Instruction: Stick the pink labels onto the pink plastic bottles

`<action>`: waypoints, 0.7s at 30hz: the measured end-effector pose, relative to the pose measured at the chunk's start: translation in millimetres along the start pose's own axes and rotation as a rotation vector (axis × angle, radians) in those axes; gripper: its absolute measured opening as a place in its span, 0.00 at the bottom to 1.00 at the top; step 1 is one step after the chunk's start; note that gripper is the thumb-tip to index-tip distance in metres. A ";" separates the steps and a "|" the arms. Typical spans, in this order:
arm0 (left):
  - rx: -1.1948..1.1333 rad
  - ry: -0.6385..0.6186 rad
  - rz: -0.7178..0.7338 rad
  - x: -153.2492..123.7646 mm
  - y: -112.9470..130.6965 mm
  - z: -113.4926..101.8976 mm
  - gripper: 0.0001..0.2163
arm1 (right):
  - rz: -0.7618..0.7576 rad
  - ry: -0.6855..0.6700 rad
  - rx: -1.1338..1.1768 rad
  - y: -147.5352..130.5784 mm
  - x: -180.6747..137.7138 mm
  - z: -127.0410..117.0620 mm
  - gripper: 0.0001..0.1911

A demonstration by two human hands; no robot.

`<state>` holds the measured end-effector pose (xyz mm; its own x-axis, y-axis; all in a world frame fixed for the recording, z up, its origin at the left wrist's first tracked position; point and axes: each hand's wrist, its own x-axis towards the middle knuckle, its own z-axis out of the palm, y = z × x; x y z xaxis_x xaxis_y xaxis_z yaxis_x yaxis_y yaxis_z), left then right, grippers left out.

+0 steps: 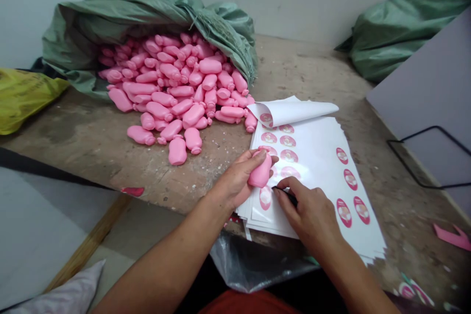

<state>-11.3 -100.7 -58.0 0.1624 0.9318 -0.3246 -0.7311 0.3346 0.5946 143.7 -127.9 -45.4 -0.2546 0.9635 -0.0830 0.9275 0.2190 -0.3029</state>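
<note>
A scuffed, speckled brown counter (301, 66) stretches across the frame under a whitish wall (294, 0), carrying a crumpled green plastic sack (125, 7) with heaped pink plastic bottles (170, 71) at upper left and a second green sack (397, 29) at upper right. Near the centre, the left hand's (237, 176) fingers grip one rounded pink plastic bottle (260, 170) over a stack of white sheets (316, 167) bearing oval pink stickers (351, 179), and the right hand's (311, 211) fingers pinch a slim black tool (291, 198) nearby.
</note>
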 end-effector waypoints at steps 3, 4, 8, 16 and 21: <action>-0.004 0.002 0.002 -0.9 0.7 0.4 0.05 | -0.032 0.061 -0.080 -3.2 -1.0 1.8 0.08; -0.003 0.003 0.004 -1.2 0.7 0.7 0.05 | -0.046 0.075 -0.090 -4.1 -0.9 2.1 0.08; -0.005 0.002 0.011 -0.8 0.0 1.4 0.06 | -0.077 0.071 -0.085 -3.2 1.6 0.9 0.08; -0.003 0.007 0.023 0.7 -0.7 0.3 0.05 | -0.034 0.023 0.014 1.4 -0.1 -2.7 0.08; -0.003 0.022 0.023 -1.1 -1.4 0.3 0.06 | -0.067 0.047 -0.062 -4.5 -0.9 -2.1 0.08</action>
<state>-10.2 -102.1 -58.2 0.1311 0.9359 -0.3268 -0.7365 0.3126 0.5999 140.4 -129.4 -41.9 -0.3048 0.9522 -0.0199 0.9245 0.2908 -0.2465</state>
